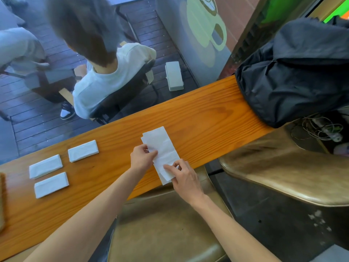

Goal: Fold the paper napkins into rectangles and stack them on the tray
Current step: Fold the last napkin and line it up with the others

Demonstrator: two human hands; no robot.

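Head view, only one. Landmark: black backpack [294, 72] at the far end of the wooden desk [207, 114].

Napkin being folded [160, 148] lies flat on the desk, well apart from the backpack, toward the person. Half-folded long strip, layers slightly offset at both ends. Long axis runs across the desk's width, far end pointing to the desk's far edge, near end overhanging the near edge by the right hand.

Left hand [141, 157] on the strip's left edge, mid-length; fingers [154, 153] pinched together on a paper layer. Right hand [184, 176] at the near end; fingers [168, 167] pressed down on the paper, thumb beside, apparently clamping the near corner, though whether it pinches or only presses is hard to tell.

Three folded napkins, further from the backpack than the strip: one [83, 150] closest to the strip, one [45, 166] beyond it, one [51, 184] nearer the person. Compact rectangles, apart from each other, long axes roughly along the desk's length. No tray clearly visible; a tan object [2, 201] at the frame edge furthest from the backpack can't be identified.

Handling judgement: paper is very light, soft, limp, tears easily, slides on the smooth wood. Best held by corners or edges with a light pinch, other hand pinning it flat while creasing.
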